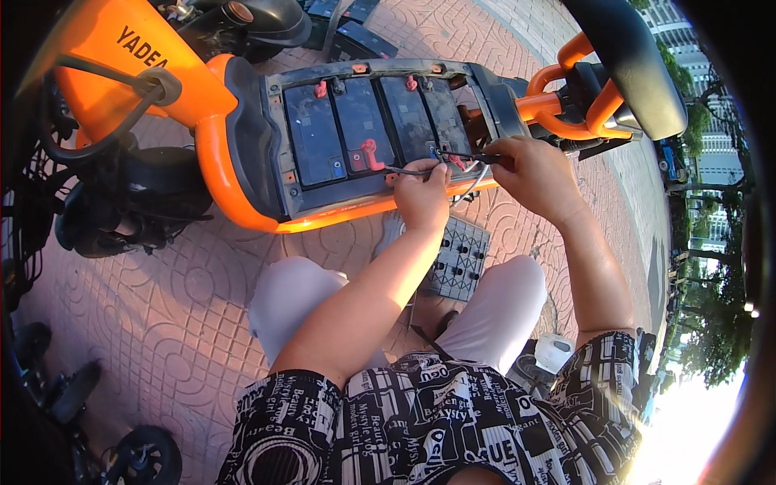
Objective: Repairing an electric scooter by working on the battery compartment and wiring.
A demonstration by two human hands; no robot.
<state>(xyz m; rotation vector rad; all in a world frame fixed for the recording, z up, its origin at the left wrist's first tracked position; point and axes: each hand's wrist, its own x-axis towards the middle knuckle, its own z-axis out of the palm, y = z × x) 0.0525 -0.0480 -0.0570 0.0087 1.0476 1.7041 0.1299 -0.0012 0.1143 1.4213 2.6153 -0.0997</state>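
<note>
- Scooter (pixel 217 158): orange frame, biggest thing here, set crosswise before me with its deck open. Looks heavy and stiff; front end and seat run off toward the curved dark edges of my view.
- Batteries (pixel 364 121): dark blocks side by side in the deck bay. Likely dense, awkward to lift, hard-cased; I'd judge the upper body or ends the place to hold, fingers away from the terminals. Sides and bottoms are sunk in the bay, out of sight.
- Grid panel (pixel 459 260): grey, on the paving between my knees. Probably light, stiff plastic; edges would be the place to take it. My left forearm and the scooter's lower edge cover some of it.
- Right hand (pixel 535 179): closed over the dark piece at the bay's right end, knuckles up. Palm side hidden.
- Left hand (pixel 422 198): thumb and fingertips pressed together, pinching the black cable above the bay's near edge.
- Black cable (pixel 400 170): thin, likely light and springy; best pinched close to its end. That end is lost at my fingertips.
- Dark piece (pixel 469 155): slim, pointing left from my right fist. Tool or cable end, can't tell; looks stiff.
- Pale wire (pixel 472 187): loops below my right hand, probably soft; both ends hard to trace.
- Red cap (pixel 370 153): small, likely bendy, on a battery left of my left fingertips; whatever it covers doesn't show.
</note>
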